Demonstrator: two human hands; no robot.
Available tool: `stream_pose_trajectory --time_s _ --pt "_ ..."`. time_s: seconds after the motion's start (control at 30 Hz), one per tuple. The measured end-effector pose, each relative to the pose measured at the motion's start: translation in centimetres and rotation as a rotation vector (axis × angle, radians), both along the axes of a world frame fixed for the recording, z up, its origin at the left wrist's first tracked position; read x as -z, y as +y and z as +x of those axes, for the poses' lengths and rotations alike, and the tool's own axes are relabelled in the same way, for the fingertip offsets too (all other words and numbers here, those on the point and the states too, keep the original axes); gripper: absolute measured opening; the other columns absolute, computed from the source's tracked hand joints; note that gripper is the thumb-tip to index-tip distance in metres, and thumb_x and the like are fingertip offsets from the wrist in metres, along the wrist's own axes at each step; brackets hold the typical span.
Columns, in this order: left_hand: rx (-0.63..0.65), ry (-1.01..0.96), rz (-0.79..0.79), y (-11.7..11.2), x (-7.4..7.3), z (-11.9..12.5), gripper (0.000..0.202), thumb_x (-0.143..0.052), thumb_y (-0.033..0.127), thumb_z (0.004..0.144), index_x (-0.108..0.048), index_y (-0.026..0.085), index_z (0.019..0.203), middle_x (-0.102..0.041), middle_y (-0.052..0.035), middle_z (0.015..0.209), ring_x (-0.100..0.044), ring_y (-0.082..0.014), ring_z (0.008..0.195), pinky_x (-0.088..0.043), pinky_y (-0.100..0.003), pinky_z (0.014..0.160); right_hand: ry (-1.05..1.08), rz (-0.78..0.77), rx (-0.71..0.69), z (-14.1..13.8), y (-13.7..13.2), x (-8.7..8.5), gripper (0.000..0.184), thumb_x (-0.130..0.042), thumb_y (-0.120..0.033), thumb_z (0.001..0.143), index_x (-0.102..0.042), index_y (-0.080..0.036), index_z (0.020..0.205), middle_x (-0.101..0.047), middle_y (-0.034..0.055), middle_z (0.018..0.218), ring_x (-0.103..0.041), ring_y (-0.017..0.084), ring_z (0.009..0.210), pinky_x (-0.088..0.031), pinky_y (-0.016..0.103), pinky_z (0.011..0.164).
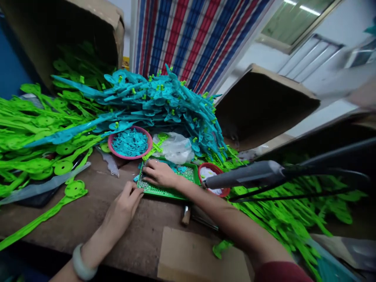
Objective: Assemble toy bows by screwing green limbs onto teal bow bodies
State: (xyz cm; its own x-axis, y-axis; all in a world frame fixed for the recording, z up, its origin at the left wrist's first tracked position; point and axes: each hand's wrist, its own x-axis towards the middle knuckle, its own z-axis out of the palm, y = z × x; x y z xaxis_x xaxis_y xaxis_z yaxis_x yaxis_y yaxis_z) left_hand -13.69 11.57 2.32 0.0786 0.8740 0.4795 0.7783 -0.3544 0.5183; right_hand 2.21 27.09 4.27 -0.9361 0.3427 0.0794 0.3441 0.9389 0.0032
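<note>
A green perforated tray (164,193) lies on the brown table, with small grey metal pieces heaped at its left end and a few blue plastic parts toward the back. My right hand (160,173) reaches into the left end of the tray, its bent fingers apart and touching the metal pieces. At the tray's near left corner is my left hand (126,201), thumb and fingers drawn together; anything between them is hidden. Behind the tray, a pink basket (149,145) holds small blue parts. A red basket (225,192) with white pieces stands to its right.
Long blue plastic pieces (164,98) are piled at the back, with bright green pieces (26,117) on the left and more on the right. A dark grey tool arm (243,176) juts in from the right. Cardboard (199,254) lies in front; an open carton (264,102) stands behind.
</note>
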Motion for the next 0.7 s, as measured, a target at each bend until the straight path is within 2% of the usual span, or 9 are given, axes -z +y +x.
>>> stream_pose_trajectory --time_s 0.13,0.23,0.33,0.47,0.57,0.63,0.7 --pt "-0.009 0.006 -0.029 0.2 -0.1 -0.4 0.017 -0.044 0.023 0.099 -0.060 0.019 0.100 -0.054 -0.0040 0.092 -0.063 -0.0157 0.076 -0.051 -0.027 0.071 -0.052 0.014 -0.061 1.8 0.7 0.0 0.029 -0.038 -0.034 0.101 -0.060 -0.017 0.093 -0.059 0.0058 0.094 -0.051 0.014 0.075 -0.034 0.025 0.062" --pt "0.036 -0.020 -0.038 0.5 -0.2 -0.9 0.014 -0.044 0.021 0.099 -0.058 0.019 0.099 -0.052 -0.0031 0.092 -0.063 -0.0147 0.077 -0.051 -0.026 0.072 -0.052 0.034 -0.036 2.7 0.1 -0.4 0.030 -0.036 -0.034 0.101 -0.059 -0.015 0.096 -0.059 0.0079 0.094 -0.051 0.014 0.074 -0.030 0.026 0.057" --pt "0.089 -0.029 -0.034 0.9 -0.3 -1.4 0.011 -0.047 0.021 0.098 -0.057 0.018 0.097 -0.050 -0.0025 0.091 -0.062 -0.0148 0.078 -0.051 -0.026 0.071 -0.023 0.035 -0.048 1.8 -0.8 -0.6 0.035 -0.038 -0.043 0.100 -0.057 -0.016 0.109 -0.059 0.0091 0.101 -0.052 0.015 0.080 -0.029 0.026 0.056" --pt "0.075 0.019 -0.036 1.1 -0.1 -1.7 0.010 -0.047 0.022 0.098 -0.056 0.018 0.098 -0.051 -0.0026 0.093 -0.062 -0.0150 0.075 -0.050 -0.027 0.068 -0.027 0.054 -0.137 0.3 -0.5 -0.2 0.020 -0.041 -0.028 0.101 -0.059 -0.020 0.098 -0.058 0.0036 0.092 -0.049 0.013 0.073 -0.024 0.026 0.052" --pt "0.072 0.028 -0.043 0.9 0.0 -1.7 0.011 -0.046 0.022 0.098 -0.057 0.019 0.100 -0.051 -0.0024 0.093 -0.062 -0.0147 0.075 -0.049 -0.027 0.068 -0.019 0.098 -0.016 0.8 0.4 0.0 0.024 -0.036 -0.015 0.099 -0.059 -0.015 0.093 -0.058 0.0079 0.090 -0.047 0.015 0.073 -0.026 0.027 0.054" --pt "0.073 0.031 -0.054 0.9 0.1 -1.7 0.012 -0.045 0.022 0.098 -0.057 0.020 0.101 -0.052 -0.0023 0.093 -0.062 -0.0145 0.075 -0.048 -0.026 0.068 -0.013 0.104 0.047 1.3 0.7 -0.2 0.028 -0.033 -0.015 0.099 -0.060 -0.013 0.094 -0.058 0.0111 0.092 -0.047 0.016 0.076 -0.029 0.027 0.055" --pt "0.069 0.043 -0.047 0.9 0.1 -1.8 0.013 -0.045 0.023 0.099 -0.057 0.020 0.100 -0.053 -0.0021 0.093 -0.062 -0.0145 0.074 -0.047 -0.026 0.066 -0.017 0.064 -0.027 1.3 0.4 -0.5 0.028 -0.034 -0.020 0.100 -0.061 -0.015 0.099 -0.060 0.0106 0.098 -0.048 0.017 0.082 -0.036 0.027 0.061"
